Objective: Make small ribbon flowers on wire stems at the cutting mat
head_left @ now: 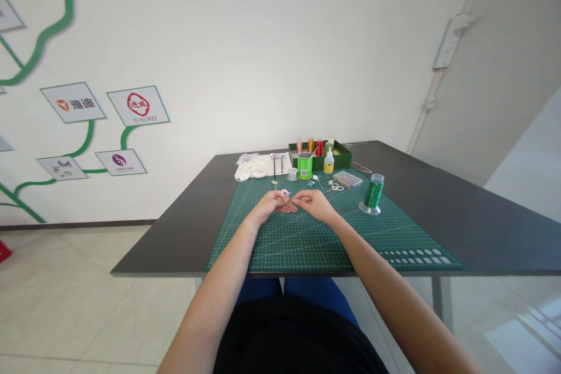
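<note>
Above the green cutting mat (280,245), my left hand (272,205) holds a small round white-and-pink piece (285,193) between thumb and fingers. The piece shows a ring-like end; it is too small to tell its exact kind. My right hand (314,204) is closed in a pinch just to the right, its fingertips close to the left fingers. Whatever thin thing lies in that pinch is too fine to make out. Beyond the hands lie a pair of scissors (336,187) and small blue-and-white pieces (312,182).
A spool of green thread (374,193) stands at the right. Farther back are a green can (305,166), a glue bottle (328,162), a clear plastic case (348,179) and a dark green box (345,159) with several thread spools. White cloth (258,168) lies back left.
</note>
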{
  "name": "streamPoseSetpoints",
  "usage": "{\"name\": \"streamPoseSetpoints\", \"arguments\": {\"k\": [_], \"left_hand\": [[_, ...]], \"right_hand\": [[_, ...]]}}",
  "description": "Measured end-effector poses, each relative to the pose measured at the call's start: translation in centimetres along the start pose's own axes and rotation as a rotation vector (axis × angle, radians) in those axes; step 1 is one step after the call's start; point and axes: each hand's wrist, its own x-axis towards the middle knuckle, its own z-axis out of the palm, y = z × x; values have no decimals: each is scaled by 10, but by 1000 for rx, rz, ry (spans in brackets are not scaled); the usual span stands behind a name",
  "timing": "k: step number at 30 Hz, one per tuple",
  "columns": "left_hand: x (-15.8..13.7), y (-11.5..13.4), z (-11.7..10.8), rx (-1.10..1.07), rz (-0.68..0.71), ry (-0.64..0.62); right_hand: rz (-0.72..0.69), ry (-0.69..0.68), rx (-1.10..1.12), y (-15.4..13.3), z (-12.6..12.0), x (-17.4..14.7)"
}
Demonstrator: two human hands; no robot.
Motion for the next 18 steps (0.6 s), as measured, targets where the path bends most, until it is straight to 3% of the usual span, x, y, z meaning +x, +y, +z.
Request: {"name": "streamPoseSetpoints", "arguments": {"k": [18], "left_hand": [[1,-1,1,36,-15,52]], "right_hand": [[3,101,-29,-3,0,0]]}}
